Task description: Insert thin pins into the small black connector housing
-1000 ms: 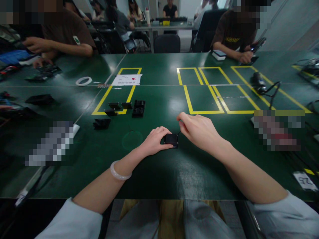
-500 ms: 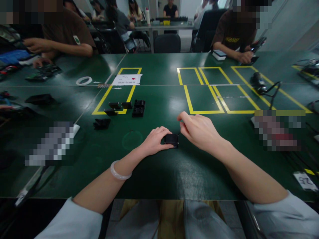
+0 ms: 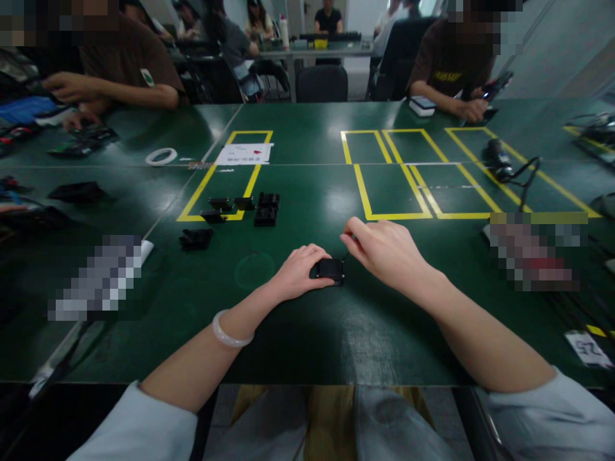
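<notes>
A small black box-shaped part (image 3: 330, 269) rests on the green table (image 3: 307, 333) in front of me. My left hand (image 3: 298, 270) is curled over its left side and grips it against the table. My right hand (image 3: 384, 251) hovers just right of and above the part, fingers pinched together on something thin and dark that I cannot make out, right at the part's upper right corner.
Several black parts (image 3: 266, 208) lie at a yellow-taped rectangle (image 3: 225, 176) to the far left, one more (image 3: 196, 239) nearer. A white tape ring (image 3: 161, 156) and a paper sheet (image 3: 244, 153) sit beyond. Other people work at the far edge. A cabled device (image 3: 500, 163) lies right.
My right hand has lifted slightly and shifted a little to the left. The left hand and the black part have stayed put.
</notes>
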The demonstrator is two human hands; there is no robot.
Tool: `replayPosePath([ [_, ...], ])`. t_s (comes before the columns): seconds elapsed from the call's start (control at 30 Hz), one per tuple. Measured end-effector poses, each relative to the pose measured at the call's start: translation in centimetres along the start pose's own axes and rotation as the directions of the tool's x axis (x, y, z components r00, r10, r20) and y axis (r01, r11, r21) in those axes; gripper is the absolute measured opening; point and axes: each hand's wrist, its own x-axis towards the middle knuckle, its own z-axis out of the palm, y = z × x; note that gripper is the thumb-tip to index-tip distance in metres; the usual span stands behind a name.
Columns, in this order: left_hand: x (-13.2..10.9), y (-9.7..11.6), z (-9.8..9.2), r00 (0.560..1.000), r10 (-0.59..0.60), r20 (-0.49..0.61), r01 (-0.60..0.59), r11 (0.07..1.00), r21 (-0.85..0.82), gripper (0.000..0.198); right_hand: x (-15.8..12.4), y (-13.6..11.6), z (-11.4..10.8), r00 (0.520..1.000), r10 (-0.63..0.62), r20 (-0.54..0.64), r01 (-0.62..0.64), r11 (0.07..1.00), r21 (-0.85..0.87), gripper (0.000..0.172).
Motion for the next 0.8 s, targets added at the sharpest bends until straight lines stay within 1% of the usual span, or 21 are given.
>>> replayPosePath([
  [0.1,0.01,-0.02,-0.01,1.0,0.002,-0.002,-0.002,1.0,-0.004,0.043,0.03,0.04,0.16,1.0,0.016,0.004,-0.016,0.999,-0.046,0.035],
  [0.23,0.0,0.04,-0.06,1.0,-0.007,0.0,0.007,1.0,-0.008,0.041,-0.01,-0.14,0.12,1.0,0.012,-0.02,-0.012,1.0,-0.003,0.029],
  [0.4,0.01,0.13,-0.06,1.0,-0.011,0.005,0.011,1.0,-0.012,0.041,-0.14,-0.14,0.01,1.0,0.006,-0.02,-0.006,1.0,0.016,0.028],
  [0.5,0.01,0.12,-0.05,1.0,-0.011,0.007,0.011,1.0,-0.011,0.041,-0.06,-0.01,0.07,1.0,0.005,0.005,-0.005,1.0,-0.007,0.035],
  [0.57,0.0,0.08,-0.03,1.0,-0.01,0.007,0.01,1.0,-0.005,0.042,0.03,0.0,0.09,1.0,0.02,0.021,-0.019,1.0,-0.023,0.036],
  [0.67,-0.03,0.0,0.01,1.0,-0.006,0.003,0.006,1.0,0.001,0.042,0.1,-0.09,0.03,0.999,0.029,0.029,-0.029,1.0,-0.011,0.031],
  [0.8,-0.04,-0.03,0.03,1.0,-0.006,0.005,0.006,1.0,0.003,0.043,0.03,-0.1,0.02,1.0,0.001,0.004,-0.002,1.0,0.021,0.027],
])
